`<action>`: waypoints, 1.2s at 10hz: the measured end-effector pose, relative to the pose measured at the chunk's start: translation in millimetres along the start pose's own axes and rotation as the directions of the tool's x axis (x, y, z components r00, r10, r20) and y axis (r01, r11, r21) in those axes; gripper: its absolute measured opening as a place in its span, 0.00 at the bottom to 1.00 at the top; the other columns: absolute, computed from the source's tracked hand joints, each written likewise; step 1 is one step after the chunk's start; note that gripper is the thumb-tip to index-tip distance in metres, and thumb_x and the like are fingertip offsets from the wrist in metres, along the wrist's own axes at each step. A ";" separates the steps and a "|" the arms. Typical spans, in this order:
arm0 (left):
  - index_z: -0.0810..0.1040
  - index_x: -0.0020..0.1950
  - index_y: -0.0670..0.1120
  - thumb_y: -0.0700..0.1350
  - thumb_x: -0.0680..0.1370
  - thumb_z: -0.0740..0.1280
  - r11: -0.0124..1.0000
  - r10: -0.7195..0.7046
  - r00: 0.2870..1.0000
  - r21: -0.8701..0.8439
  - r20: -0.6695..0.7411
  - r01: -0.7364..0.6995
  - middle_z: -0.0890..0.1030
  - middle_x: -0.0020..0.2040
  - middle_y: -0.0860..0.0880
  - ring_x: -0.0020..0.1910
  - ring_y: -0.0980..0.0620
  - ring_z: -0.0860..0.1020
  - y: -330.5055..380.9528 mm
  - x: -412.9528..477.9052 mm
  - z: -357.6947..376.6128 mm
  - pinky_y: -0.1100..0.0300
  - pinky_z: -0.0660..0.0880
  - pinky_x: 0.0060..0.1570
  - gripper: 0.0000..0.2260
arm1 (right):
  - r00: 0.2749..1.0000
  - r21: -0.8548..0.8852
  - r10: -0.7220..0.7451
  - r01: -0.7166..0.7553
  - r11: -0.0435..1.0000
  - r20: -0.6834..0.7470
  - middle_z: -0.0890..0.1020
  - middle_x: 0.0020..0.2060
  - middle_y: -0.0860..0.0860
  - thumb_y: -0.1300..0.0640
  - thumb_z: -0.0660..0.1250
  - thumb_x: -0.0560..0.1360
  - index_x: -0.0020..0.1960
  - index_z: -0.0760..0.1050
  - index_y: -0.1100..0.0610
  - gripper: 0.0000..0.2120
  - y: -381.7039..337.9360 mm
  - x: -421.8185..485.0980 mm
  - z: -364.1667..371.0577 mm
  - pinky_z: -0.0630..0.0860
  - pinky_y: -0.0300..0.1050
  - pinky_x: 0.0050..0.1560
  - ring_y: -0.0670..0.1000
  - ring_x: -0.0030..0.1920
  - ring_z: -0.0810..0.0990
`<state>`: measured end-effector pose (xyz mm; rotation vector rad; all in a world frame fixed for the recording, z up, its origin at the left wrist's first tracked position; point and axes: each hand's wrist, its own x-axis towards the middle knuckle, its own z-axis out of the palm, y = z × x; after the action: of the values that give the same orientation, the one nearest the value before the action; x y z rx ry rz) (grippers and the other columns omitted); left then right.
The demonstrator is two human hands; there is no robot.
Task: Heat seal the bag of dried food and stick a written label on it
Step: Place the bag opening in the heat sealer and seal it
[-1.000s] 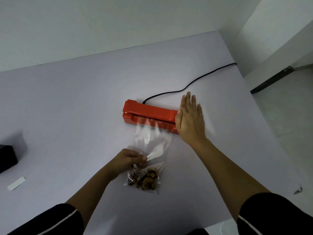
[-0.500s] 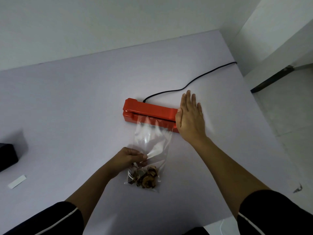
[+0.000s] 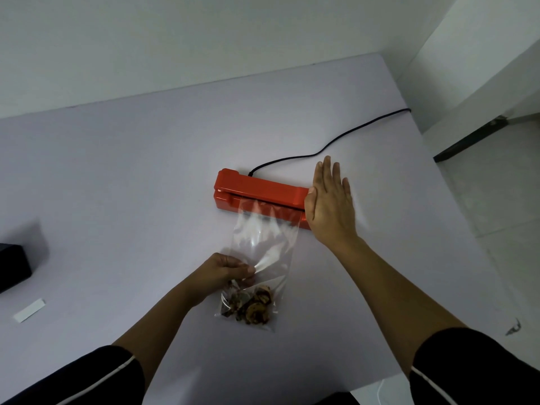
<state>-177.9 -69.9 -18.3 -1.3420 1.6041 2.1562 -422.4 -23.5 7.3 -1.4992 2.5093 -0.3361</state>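
I am counting one clear bag, dried food sitting at near end, mouth lying inside one red heat sealer at table centre. One white label strip lying far left. Left hand pinching bag's left edge. Right hand pressing flat, fingers extended together, on sealer's right end.

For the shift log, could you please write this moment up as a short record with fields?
Sealer: orange heat sealer on the table, black cord running back-right
Bag: clear bag, mouth in the sealer, dried food at the near end
Left hand: left hand pinching the bag above the food
Right hand: right hand flat on the sealer's right end
Label: white strip, far left, unused
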 end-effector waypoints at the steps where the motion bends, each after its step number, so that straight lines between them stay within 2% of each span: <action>1: 0.85 0.42 0.41 0.44 0.73 0.71 1.000 0.003 1.000 -0.005 0.002 -0.003 0.85 0.43 0.40 0.43 0.47 0.82 -3.0 1.8 -1.8 0.56 0.77 0.51 0.07 | 1.000 0.001 -0.004 0.004 1.000 -0.004 0.51 0.76 0.58 0.48 0.34 0.75 0.75 0.48 0.62 0.32 -1.0 0.0 0.0 0.42 0.49 0.73 0.57 0.76 0.47; 4: 0.85 0.43 0.41 0.44 0.73 0.71 1.000 0.006 1.000 -0.004 -0.004 -0.006 0.85 0.43 0.41 0.43 0.50 0.82 -5.0 3.7 -2.3 0.60 0.77 0.49 0.07 | 0.998 -0.033 -0.012 0.014 0.999 0.062 0.49 0.76 0.58 0.49 0.36 0.77 0.75 0.47 0.62 0.30 -3.2 0.9 -6.3 0.41 0.50 0.73 0.57 0.76 0.46; 5: 0.85 0.44 0.39 0.43 0.73 0.71 1.000 0.010 1.000 -0.008 -0.024 -0.010 0.85 0.43 0.41 0.41 0.51 0.82 -3.6 1.5 0.1 0.63 0.77 0.45 0.08 | 0.988 -0.030 -0.020 0.025 0.999 0.153 0.44 0.76 0.57 0.51 0.43 0.82 0.75 0.43 0.61 0.26 -1.7 1.0 -16.8 0.39 0.51 0.73 0.56 0.76 0.41; 6: 0.84 0.45 0.37 0.42 0.73 0.71 1.000 0.005 0.999 -0.022 -0.049 -0.006 0.85 0.43 0.40 0.40 0.51 0.82 -2.7 0.5 1.7 0.66 0.77 0.40 0.08 | 0.975 0.053 -0.069 0.059 0.997 0.209 0.41 0.76 0.56 0.48 0.45 0.81 0.75 0.40 0.59 0.28 -0.7 0.0 -27.5 0.37 0.49 0.73 0.53 0.76 0.38; 7: 0.84 0.44 0.36 0.41 0.73 0.72 1.000 -0.003 0.997 -0.023 -0.072 0.001 0.85 0.42 0.41 0.39 0.51 0.81 -1.7 0.2 3.3 0.68 0.76 0.37 0.08 | 0.950 0.203 -0.211 0.165 0.965 0.231 0.42 0.76 0.53 0.45 0.57 0.78 0.76 0.39 0.56 0.37 0.1 -1.6 -57.7 0.40 0.49 0.73 0.51 0.76 0.41; 8: 0.84 0.43 0.36 0.41 0.73 0.72 1.000 -0.011 0.996 -0.021 -0.087 0.010 0.85 0.38 0.43 0.36 0.54 0.81 -0.1 -1.0 4.3 0.68 0.76 0.36 0.07 | 0.932 0.129 -0.295 0.272 0.953 0.213 0.56 0.75 0.54 0.44 0.63 0.75 0.76 0.45 0.56 0.40 -0.8 1.9 -83.7 0.51 0.51 0.74 0.53 0.75 0.54; 9: 0.83 0.44 0.35 0.39 0.73 0.71 0.999 -0.010 0.995 -0.037 -0.101 0.006 0.84 0.33 0.48 0.31 0.57 0.81 3.0 -3.0 6.8 0.69 0.75 0.33 0.06 | 0.914 -0.027 -0.390 0.395 0.918 0.115 0.77 0.57 0.53 0.41 0.67 0.71 0.70 0.62 0.55 0.33 -16.9 9.3 -117.5 0.63 0.53 0.66 0.54 0.59 0.74; 10: 0.83 0.45 0.35 0.38 0.73 0.71 0.998 -0.011 0.994 -0.060 -0.111 0.004 0.84 0.34 0.48 0.33 0.55 0.82 4.5 -4.4 6.5 0.68 0.77 0.35 0.06 | 0.915 0.006 -0.400 0.401 0.916 0.057 0.79 0.47 0.48 0.39 0.70 0.68 0.64 0.66 0.53 0.31 -42.5 15.6 -137.0 0.66 0.52 0.63 0.50 0.48 0.78; 11: 0.83 0.45 0.37 0.37 0.72 0.71 0.996 -0.013 0.991 -0.093 -0.133 0.001 0.85 0.37 0.46 0.36 0.53 0.83 4.9 -6.5 7.0 0.66 0.78 0.37 0.05 | 0.915 0.234 -0.403 0.398 0.887 -0.028 0.78 0.44 0.44 0.38 0.73 0.64 0.62 0.66 0.52 0.34 -91.6 26.9 -154.6 0.71 0.50 0.59 0.46 0.43 0.77; 12: 0.84 0.45 0.37 0.36 0.72 0.71 0.994 -0.011 0.988 -0.106 -0.155 -0.006 0.85 0.38 0.45 0.36 0.52 0.82 4.1 -6.8 10.2 0.66 0.79 0.37 0.04 | 0.921 0.460 -0.388 0.332 0.823 0.030 0.80 0.51 0.45 0.39 0.72 0.66 0.65 0.63 0.50 0.34 -121.9 33.1 -156.5 0.69 0.47 0.61 0.47 0.54 0.77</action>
<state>-182.0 -60.7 -10.2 -1.5782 1.5572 2.2138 -380.2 -94.4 190.7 -1.7166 1.8611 -0.7953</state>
